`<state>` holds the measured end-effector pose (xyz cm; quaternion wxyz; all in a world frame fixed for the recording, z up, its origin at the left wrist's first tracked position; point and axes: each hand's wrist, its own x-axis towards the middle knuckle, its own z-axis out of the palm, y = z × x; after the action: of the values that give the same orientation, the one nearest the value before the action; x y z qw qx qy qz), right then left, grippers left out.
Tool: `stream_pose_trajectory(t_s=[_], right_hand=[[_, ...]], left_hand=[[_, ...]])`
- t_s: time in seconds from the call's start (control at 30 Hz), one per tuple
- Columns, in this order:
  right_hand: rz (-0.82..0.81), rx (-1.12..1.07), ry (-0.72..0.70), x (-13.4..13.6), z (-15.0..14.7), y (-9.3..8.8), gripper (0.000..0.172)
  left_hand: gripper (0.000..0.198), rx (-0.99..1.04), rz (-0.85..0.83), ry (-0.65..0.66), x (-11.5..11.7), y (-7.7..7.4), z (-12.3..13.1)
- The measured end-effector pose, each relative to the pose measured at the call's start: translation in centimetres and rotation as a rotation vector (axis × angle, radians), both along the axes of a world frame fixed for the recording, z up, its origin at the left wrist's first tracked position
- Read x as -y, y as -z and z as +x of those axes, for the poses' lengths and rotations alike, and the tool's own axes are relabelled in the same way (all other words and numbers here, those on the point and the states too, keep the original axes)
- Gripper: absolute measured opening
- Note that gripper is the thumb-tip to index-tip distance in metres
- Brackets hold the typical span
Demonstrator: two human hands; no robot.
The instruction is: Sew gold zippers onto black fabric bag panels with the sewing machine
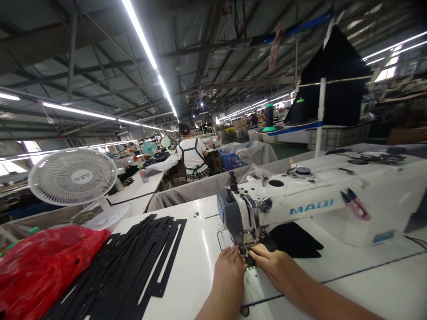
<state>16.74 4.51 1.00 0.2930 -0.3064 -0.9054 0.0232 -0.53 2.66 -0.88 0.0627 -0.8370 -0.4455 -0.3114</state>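
A white sewing machine point(283, 200) stands on the white table. My left hand point(230, 271) lies just left of the needle area, with its fingers bent together at the presser foot. From the right, my right hand point(268, 262) reaches the same spot, its fingers pressed together near the needle. What either hand holds is too small and hidden to make out. A black fabric piece point(295, 240) lies behind my right hand, under the machine arm. Many flat black cut pieces point(133, 266) are spread in a pile on the left.
A red plastic bag point(50, 262) lies at the left edge, with a white fan point(75, 178) behind it. Pink-handled snips point(356, 205) rest against the machine body. A person in a white shirt point(193, 155) sits farther back, near a blue basket point(231, 160).
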Motion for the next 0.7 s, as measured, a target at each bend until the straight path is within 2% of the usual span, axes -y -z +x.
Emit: stream_pose_trajectory(t_s=[0.3, 0.47, 0.5, 0.57, 0.63, 0.7], right_hand=[[0.028, -0.022, -0.015, -0.1, -0.1, 0.2, 0.032], [0.016, 0.015, -0.024, -0.5, 1.0, 0.4, 0.04], [0.041, 0.043, 0.018, -1.0, 1.8, 0.3, 0.046], [0.099, 0.144, 0.194, -2.0, 3.9, 0.0, 0.054], [0.146, 0.283, 0.358, -2.4, 6.3, 0.0, 0.048], [0.191, 0.322, 0.381, -1.5, 8.1, 0.5, 0.039]], left_hand=[[0.02, 0.057, -0.001, -0.031, -0.1, 0.3, -0.1], [0.019, 0.096, 0.001, -0.072, 0.5, -0.9, 0.1], [0.02, 0.101, 0.0, -0.08, 0.8, -1.3, -0.1], [0.022, 0.102, -0.011, -0.083, 1.6, -2.1, -0.7], [0.023, 0.082, -0.002, -0.053, 2.6, -2.5, -1.2], [0.024, 0.005, 0.107, 0.053, 3.6, -2.3, -0.9]])
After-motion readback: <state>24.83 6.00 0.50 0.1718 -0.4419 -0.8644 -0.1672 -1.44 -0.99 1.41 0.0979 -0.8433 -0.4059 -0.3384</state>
